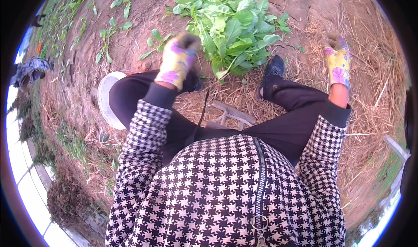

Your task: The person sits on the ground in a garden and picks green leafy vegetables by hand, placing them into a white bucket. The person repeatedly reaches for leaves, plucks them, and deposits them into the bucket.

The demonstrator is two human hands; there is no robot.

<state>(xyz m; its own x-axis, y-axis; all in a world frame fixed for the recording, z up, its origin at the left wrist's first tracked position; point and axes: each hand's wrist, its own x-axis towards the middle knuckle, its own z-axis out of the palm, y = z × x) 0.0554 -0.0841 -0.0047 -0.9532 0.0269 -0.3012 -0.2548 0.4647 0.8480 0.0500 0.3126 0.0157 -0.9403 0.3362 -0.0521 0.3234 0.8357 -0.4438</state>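
Observation:
A heap of leafy green plants [233, 34] lies on bare soil in front of my feet. My left hand [181, 59], in a yellow glove with pink and purple flowers, is raised at the heap's left side, its fingers curled and blurred by motion. Over the straw to the right of the heap is my right hand [338, 59], in a matching glove with a dirty fingertip area, its fingers bent. Whether either hand holds something small cannot be made out. Small seedlings [156, 42] grow in the soil just left of my left hand.
A white round container [109, 100] stands beside my left knee. Below me, between my legs, is a wooden stool or frame [233, 112] on dry straw [365, 116]. More leafy plants [106, 38] grow at the upper left. A crumpled grey cloth [32, 71] is at the far left.

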